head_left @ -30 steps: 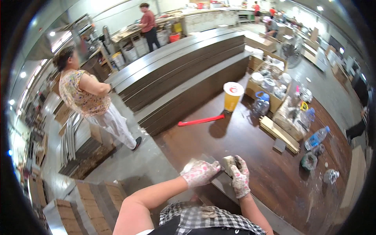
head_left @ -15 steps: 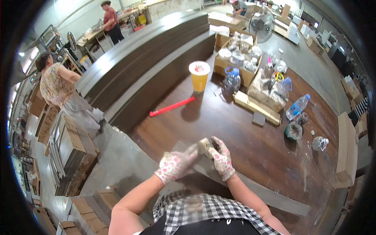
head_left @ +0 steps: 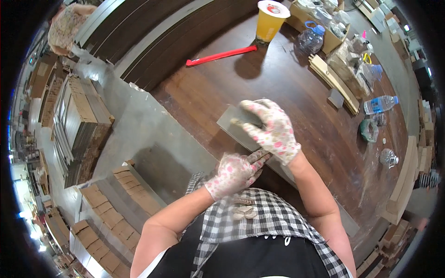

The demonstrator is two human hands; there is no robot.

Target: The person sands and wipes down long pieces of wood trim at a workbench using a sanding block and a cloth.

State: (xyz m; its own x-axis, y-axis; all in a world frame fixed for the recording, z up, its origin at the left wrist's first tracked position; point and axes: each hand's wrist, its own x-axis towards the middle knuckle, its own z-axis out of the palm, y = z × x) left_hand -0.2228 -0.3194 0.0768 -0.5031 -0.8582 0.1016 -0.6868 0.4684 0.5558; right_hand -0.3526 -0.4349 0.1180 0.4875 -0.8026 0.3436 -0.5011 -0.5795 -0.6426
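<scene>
Both hands wear white gloves with pink spots, soiled at the fingertips. My right hand is over a long grey strip panel, thumb and fingers spread apart, and nothing clear shows between them. My left hand, partly blurred, lies at the panel's near edge. Its fingers are stretched toward my right wrist, and whether they touch the panel or the other glove I cannot tell. The panel lies slantwise along the near edge of the brown tabletop, running beneath my right forearm.
A lidded cup of yellow drink and a red strip are at the back. Stacked dark panels border the far left. Wooden strips, a grey block and bottles stand right. Boxed stacks are on the floor left.
The view has tilted down and closer. The small pale piece at my right hand no longer shows. My right hand has opened over the panel, and my left has come beneath it.
</scene>
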